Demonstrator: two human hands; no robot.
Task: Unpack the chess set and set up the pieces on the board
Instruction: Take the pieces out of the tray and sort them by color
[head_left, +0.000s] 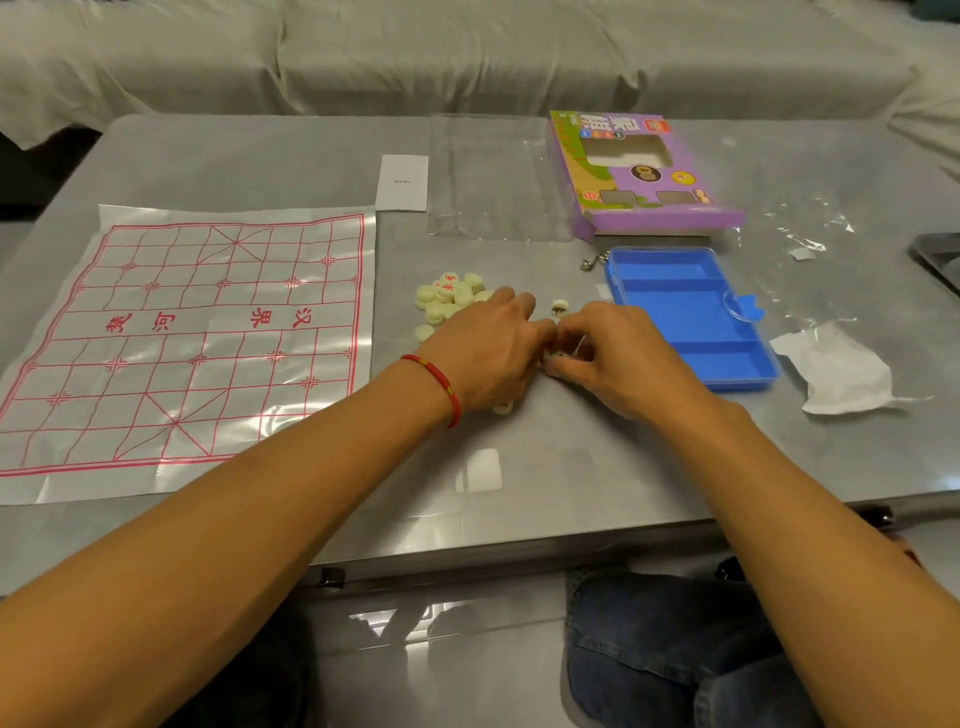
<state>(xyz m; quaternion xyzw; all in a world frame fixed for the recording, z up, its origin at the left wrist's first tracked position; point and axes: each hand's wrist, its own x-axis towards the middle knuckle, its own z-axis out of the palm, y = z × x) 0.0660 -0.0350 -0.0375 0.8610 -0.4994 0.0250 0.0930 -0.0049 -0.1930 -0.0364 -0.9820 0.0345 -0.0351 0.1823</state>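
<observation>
Cream pieces (449, 296) beneath left hand (485, 348); right hand (618, 353) grip apparently pinching one.

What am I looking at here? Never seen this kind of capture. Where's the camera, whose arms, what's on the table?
There is no robot: a person wears one wide-angle camera on the head, looking down at their own bare hands. The left hand, with a red bracelet on its wrist, and the right hand meet over small pale disc pieces on the grey table, fingers curled as if picking at one; what exactly they hold is hidden. To the left lies the board, a plastic sheet with red lines and no pieces on it. To the right sit an empty blue tray, a purple box and clear wrapping.
</observation>
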